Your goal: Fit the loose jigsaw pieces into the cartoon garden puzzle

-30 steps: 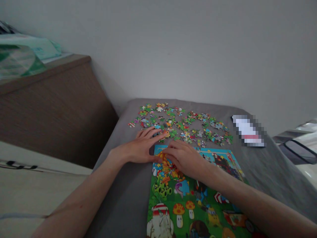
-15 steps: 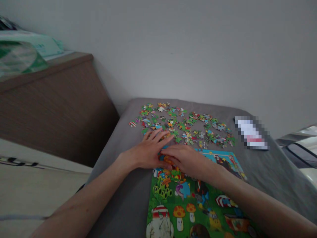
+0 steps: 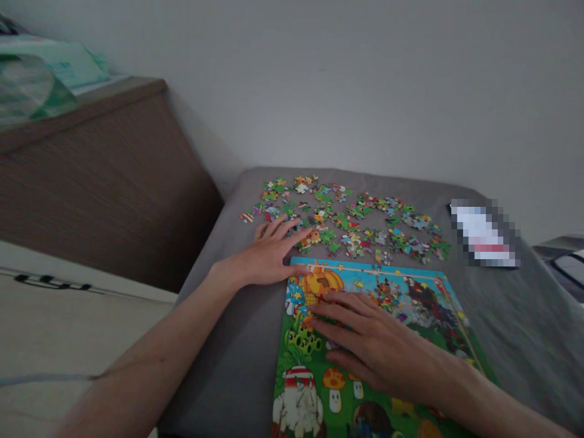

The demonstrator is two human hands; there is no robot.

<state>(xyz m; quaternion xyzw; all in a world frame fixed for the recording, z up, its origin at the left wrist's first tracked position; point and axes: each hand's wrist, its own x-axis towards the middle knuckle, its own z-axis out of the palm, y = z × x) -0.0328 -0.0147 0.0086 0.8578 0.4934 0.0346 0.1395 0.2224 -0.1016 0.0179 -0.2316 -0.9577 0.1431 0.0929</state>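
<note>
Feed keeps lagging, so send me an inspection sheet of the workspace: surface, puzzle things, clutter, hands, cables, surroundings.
Surface: grey cloth top, lying smooth.
Job's things: puzzle board flat, picture up; loose pieces scattered just beyond it.
Clutter: pixelated flat item at far right.
Hands: left hand open at the board's far left corner, fingertips by the pieces; right hand open, flat on the board.
Cables: nothing seen.
Surroundings: brown wooden panel left, green bag on top, plain wall behind.
</note>
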